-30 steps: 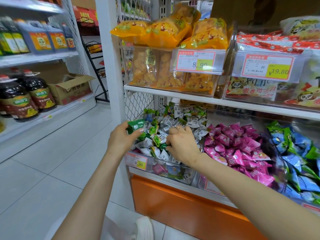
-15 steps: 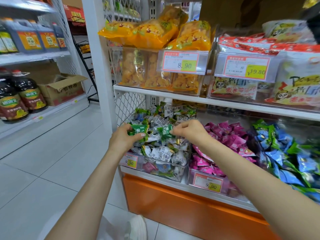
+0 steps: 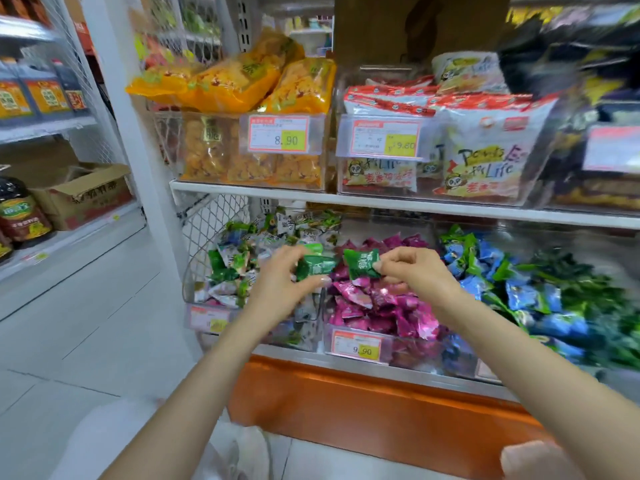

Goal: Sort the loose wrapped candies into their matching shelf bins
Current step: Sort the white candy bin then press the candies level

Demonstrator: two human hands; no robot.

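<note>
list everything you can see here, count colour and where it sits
held candies: at least two, green, one in each hand, above the bins
mixed candies: many, white and green, left bin, lower shelf
pink candies: many, pink, middle bin
blue candies: many, blue and green, right bin
snack bags: several, yellow, upper shelf, left
white bags: several, white and red, upper shelf, right
price tags: at least four, red-edged with yellow, bin fronts
cardboard box: one, brown, low shelf far left
bottles: a few, dark, left of the box
left hand: one, pinches a green candy
right hand: one, pinches a green candy
</note>
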